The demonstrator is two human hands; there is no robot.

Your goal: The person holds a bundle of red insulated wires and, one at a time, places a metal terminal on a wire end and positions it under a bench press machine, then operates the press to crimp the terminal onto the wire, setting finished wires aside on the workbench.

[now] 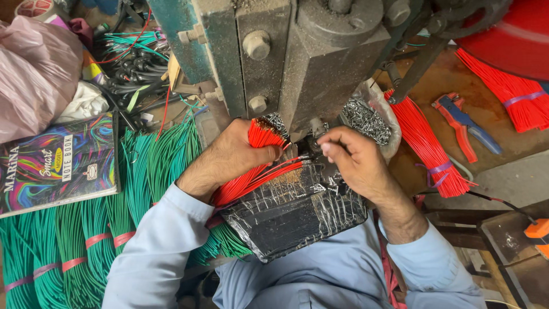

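Note:
My left hand (229, 157) grips a bunch of short red wires (260, 137), their cut ends pointing up toward the grey metal press (303, 63). A few red wires fan out from the bunch across a black taped tray (297, 214) that rests against my lap. My right hand (354, 157) pinches something small at the foot of the press, right beside the left hand; what it holds is too small to tell. Behind the right hand lies a clear bag of small metal terminals (369, 120).
Bundles of green wires (86, 229) tied with pink bands lie at the left, under a colourful notebook (57, 163). More red wire bundles (429, 149) lie at the right beside a red and blue wire stripper (463, 123). A pink plastic bag (34, 68) sits at the far left.

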